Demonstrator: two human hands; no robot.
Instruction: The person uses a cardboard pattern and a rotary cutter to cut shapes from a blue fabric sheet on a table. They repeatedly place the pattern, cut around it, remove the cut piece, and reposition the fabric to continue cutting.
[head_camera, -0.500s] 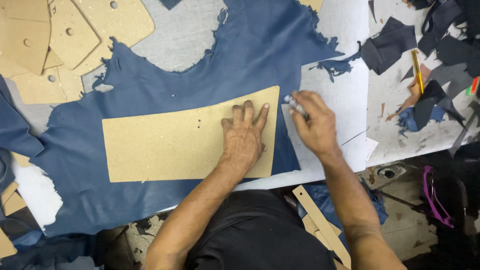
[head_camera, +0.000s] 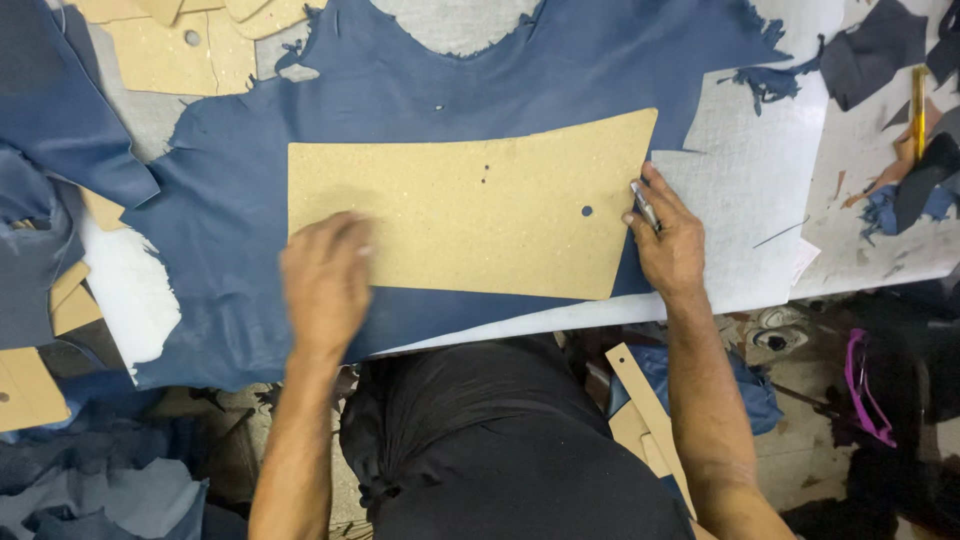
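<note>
A tan cardboard pattern (head_camera: 470, 205) lies flat on a large blue leather hide (head_camera: 420, 90) spread over the table. My left hand (head_camera: 325, 280) presses palm down on the pattern's lower left edge, slightly blurred. My right hand (head_camera: 665, 235) is at the pattern's right edge, gripping a small metal-tipped cutting tool (head_camera: 643, 205) whose tip touches the leather beside the cardboard.
More tan cardboard patterns (head_camera: 170, 45) lie at the top left. Dark leather scraps (head_camera: 880, 60) and a yellow tool (head_camera: 918, 110) sit at the top right on the white table (head_camera: 740, 230). Blue leather offcuts (head_camera: 50, 200) pile at the left. Cardboard strips (head_camera: 640, 400) hang below the table edge.
My left hand has slid from the pattern's right part to its lower left edge. My right hand has stayed at the pattern's right edge. The camera view has shifted.
</note>
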